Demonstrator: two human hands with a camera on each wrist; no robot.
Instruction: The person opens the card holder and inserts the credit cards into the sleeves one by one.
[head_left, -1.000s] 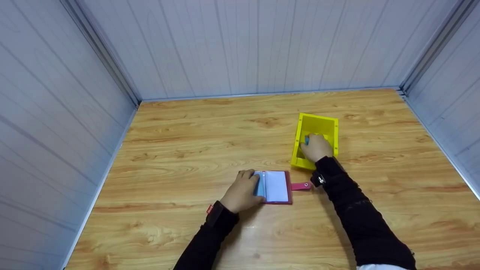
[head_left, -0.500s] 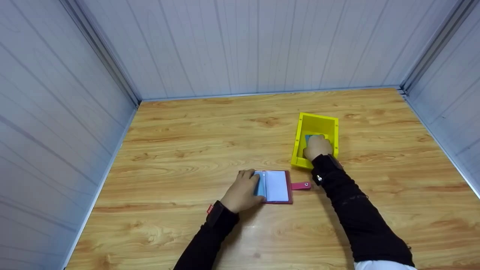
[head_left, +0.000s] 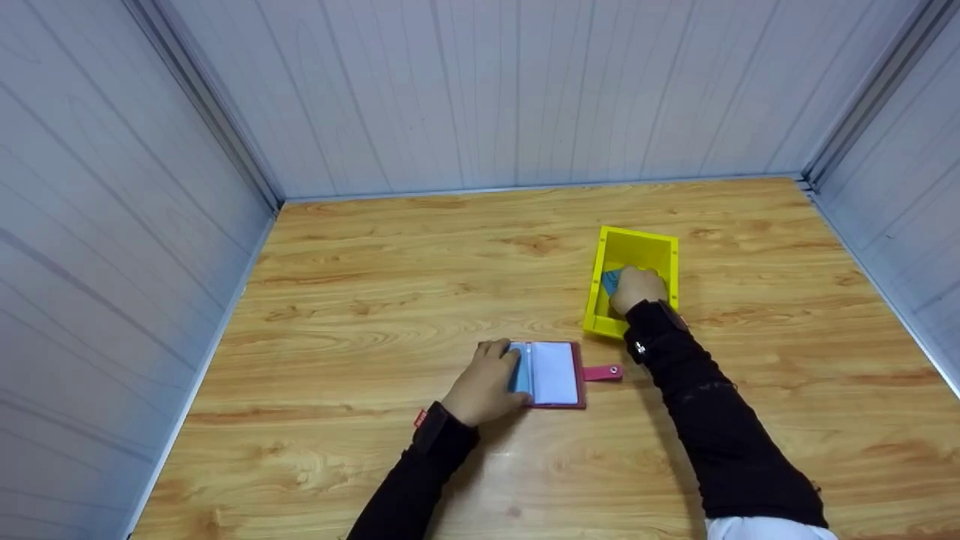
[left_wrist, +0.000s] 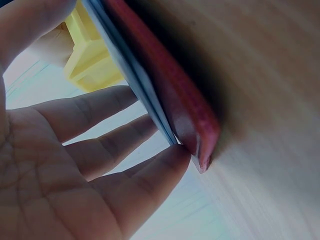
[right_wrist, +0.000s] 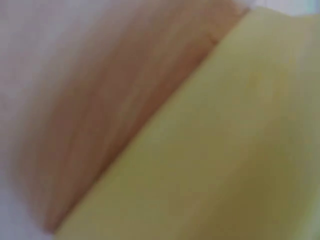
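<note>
A small card holder (head_left: 554,373) lies spread on the table, with a red cover, clear sleeves and a pink snap strap (head_left: 602,373). My left hand (head_left: 486,384) grips its left part, thumb near the lower edge and fingertips at the upper edge. In the left wrist view the fingertips (left_wrist: 175,155) meet the edge of the sleeves and the red cover (left_wrist: 187,107). Inside a yellow bin (head_left: 606,327), my right hand (head_left: 639,290) pinches a blue card (head_left: 610,280), its corner sticking out to the left. Those right fingertips are hidden from the head view.
The bin stands behind and to the right of the card holder on the wooden table (head_left: 360,300). Pale panel walls (head_left: 480,90) enclose the back and both sides. Bin wall (right_wrist: 200,150) and blurred wood fill the right wrist view.
Within the bin, the blue card has turned and now tilts out to the left of my right hand. The left hand and the card holder stay where they were.
</note>
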